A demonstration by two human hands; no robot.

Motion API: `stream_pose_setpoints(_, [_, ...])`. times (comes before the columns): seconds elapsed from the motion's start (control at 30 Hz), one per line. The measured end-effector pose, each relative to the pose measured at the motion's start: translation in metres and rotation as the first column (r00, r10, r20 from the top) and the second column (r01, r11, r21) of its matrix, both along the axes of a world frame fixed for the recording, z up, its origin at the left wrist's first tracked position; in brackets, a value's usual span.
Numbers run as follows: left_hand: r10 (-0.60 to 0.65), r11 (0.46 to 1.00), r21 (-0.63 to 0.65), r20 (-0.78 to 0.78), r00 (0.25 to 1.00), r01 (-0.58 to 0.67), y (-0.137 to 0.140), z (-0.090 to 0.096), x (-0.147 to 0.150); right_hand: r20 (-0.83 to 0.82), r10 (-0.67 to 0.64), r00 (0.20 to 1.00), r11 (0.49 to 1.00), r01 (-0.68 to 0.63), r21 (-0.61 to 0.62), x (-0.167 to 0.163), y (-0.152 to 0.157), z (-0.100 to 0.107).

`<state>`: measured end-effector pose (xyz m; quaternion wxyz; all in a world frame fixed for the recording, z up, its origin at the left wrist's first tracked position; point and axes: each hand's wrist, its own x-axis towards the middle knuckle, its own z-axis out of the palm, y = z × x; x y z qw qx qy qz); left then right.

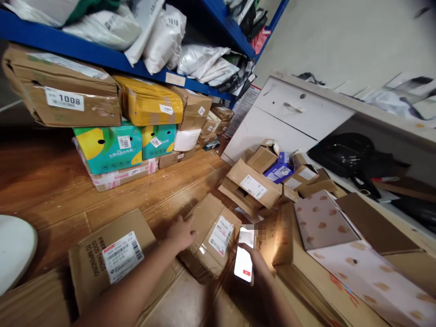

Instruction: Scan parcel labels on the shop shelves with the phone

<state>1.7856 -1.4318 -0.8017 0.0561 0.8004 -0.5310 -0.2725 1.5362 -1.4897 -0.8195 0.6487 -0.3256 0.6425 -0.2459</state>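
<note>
A taped brown carton (207, 227) with a white shipping label lies on the floor in front of me. At its left edge is my left hand (180, 234), touching it with thumb and fingers apart. My right hand (257, 263) is closed around a smartphone (243, 261) just right of that carton. The phone's lit screen faces me and shows a small red button; part of its top is blurred out. Left of the carton, partly behind my left forearm, is another labelled cardboard box (112, 245) with printed lettering.
Numbered parcels, including a box marked 1008 (64, 102), are stacked under a blue shelf (112, 50) of white bags. Discarded cartons (254, 181) pile up before a white desk (282, 109). An open patterned box (368, 268) fills the right; a white round object (15, 247) stands left.
</note>
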Motion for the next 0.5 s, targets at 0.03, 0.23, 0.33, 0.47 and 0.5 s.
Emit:
stream_pose_setpoints(0.03, [0.003,1.0,-0.002,0.002,1.0,-0.003,0.007,-0.004,-0.005,0.011,0.014,1.0,1.0,-0.014,0.002,0.002,-0.002,0.002])
stream_pose_setpoints(0.23, [0.058,0.992,0.109,0.039,0.998,-0.062,0.062,0.01,-0.051,0.106,0.172,0.979,0.984,-0.177,0.033,0.049,-0.049,0.012])
stream_pose_setpoints(0.33, [-0.029,0.99,0.143,0.129,0.991,0.01,0.066,0.029,-0.053,0.192,0.259,0.947,0.958,-0.277,0.075,0.091,-0.068,0.015])
stream_pose_setpoints(0.47, [-0.15,0.985,0.106,0.178,0.973,0.133,0.081,0.048,-0.046,0.321,0.276,0.906,0.945,-0.316,0.08,0.127,-0.068,0.021])
stream_pose_setpoints(0.5, [-0.178,0.981,0.106,0.147,0.973,0.163,0.093,0.049,-0.046,0.353,0.259,0.899,0.951,-0.302,0.072,0.128,-0.063,0.024])
